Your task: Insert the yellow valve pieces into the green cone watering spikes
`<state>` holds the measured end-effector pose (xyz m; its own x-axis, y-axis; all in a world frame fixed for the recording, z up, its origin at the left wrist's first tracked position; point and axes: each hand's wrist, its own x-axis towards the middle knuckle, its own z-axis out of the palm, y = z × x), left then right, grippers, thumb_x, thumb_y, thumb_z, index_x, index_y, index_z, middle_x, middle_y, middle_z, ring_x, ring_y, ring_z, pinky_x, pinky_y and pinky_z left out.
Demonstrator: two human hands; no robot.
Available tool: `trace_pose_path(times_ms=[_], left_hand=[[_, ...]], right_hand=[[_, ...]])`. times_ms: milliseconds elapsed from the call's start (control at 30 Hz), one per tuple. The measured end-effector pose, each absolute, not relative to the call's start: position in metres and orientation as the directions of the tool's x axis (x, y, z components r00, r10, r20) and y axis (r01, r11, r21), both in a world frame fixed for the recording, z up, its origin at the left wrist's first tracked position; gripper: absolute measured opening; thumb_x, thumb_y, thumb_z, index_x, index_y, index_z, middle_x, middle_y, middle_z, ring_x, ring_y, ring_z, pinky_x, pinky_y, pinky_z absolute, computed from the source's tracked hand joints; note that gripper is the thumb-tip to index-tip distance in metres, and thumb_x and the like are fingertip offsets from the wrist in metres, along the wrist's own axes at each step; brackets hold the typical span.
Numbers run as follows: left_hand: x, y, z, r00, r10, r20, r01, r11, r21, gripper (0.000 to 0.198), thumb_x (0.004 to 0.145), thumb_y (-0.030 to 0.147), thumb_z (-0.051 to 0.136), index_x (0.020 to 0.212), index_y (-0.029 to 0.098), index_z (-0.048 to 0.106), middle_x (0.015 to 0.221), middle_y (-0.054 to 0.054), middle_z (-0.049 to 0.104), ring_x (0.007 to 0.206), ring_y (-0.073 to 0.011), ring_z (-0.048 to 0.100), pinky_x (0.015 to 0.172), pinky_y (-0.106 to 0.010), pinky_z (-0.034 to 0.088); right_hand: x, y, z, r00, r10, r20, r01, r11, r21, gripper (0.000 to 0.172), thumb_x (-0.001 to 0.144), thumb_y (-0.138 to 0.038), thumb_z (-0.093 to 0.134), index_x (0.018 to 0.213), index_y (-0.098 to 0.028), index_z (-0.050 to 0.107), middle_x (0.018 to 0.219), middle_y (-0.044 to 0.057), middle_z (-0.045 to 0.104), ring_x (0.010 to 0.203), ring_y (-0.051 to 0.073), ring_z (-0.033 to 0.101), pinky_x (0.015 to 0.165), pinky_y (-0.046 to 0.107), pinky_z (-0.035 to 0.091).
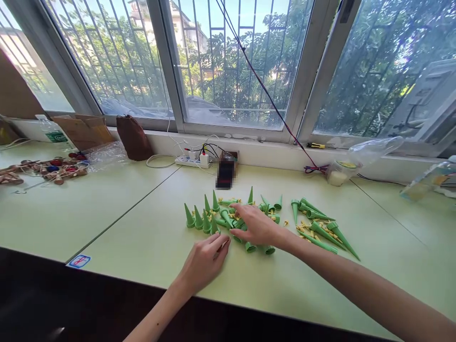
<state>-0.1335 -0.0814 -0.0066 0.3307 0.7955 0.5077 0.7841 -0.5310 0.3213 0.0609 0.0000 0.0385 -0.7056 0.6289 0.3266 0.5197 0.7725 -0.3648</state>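
My left hand (205,256) rests low over the table with its fingers drawn together. Its fingertips are right by the base of an upright green plastic spike (214,224), and whatever they hold is hidden. My right hand (255,225) reaches over a heap of green spikes, thumb and forefinger apart, close to a tilted spike (226,217). Left of the heap, several spikes stand point up, among them an outer one (189,216). Small yellow pegs lie among the spikes, one loose peg (286,223) on its own.
More green spikes (322,233) lie with yellow pegs at the right. Behind are a power strip (194,161), a dark blurred box (225,173) and a plastic container (338,174). Wooden beaded pieces (59,171) and a brown bag (133,137) sit far left.
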Motion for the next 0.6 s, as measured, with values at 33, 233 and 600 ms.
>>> trace_pose_path(times_ms=[33, 233, 600], left_hand=[[-0.133, -0.081, -0.007, 0.328, 0.801, 0.501, 0.781, -0.528, 0.333, 0.022, 0.097, 0.024, 0.042, 0.097, 0.02, 0.064, 0.072, -0.001, 0.06, 0.058, -0.0114, 0.055, 0.057, -0.024, 0.039], [-0.13, -0.081, -0.005, 0.354, 0.812, 0.464, 0.76, -0.539, 0.364, 0.022, 0.097, 0.022, 0.042, 0.102, 0.021, 0.063, 0.077, -0.002, 0.066, 0.063, -0.0129, 0.06, 0.058, -0.025, 0.041], [-0.128, -0.082, -0.004, 0.372, 0.833, 0.41, 0.766, -0.525, 0.372, 0.025, 0.098, 0.023, 0.038, 0.106, 0.021, 0.062, 0.085, -0.004, 0.07, 0.071, -0.0168, 0.067, 0.061, -0.026, 0.044]], right_hand=[[0.059, 0.003, 0.037, -0.707, 0.641, 0.3, 0.531, 0.761, -0.374, 0.062, 0.085, -0.032, 0.066, 0.137, -0.012, 0.039, 0.107, 0.014, 0.066, 0.103, 0.028, 0.06, 0.089, 0.041, 0.045], [0.05, 0.002, 0.034, -0.669, 0.7, 0.25, 0.611, 0.709, -0.351, 0.055, 0.084, -0.028, 0.065, 0.132, -0.012, 0.046, 0.103, 0.012, 0.067, 0.098, 0.026, 0.06, 0.09, 0.04, 0.043], [0.027, 0.004, 0.04, -0.677, 0.706, 0.209, 0.676, 0.708, -0.203, 0.041, 0.082, -0.016, 0.061, 0.122, -0.012, 0.051, 0.089, 0.011, 0.065, 0.091, 0.027, 0.059, 0.076, 0.034, 0.044]])
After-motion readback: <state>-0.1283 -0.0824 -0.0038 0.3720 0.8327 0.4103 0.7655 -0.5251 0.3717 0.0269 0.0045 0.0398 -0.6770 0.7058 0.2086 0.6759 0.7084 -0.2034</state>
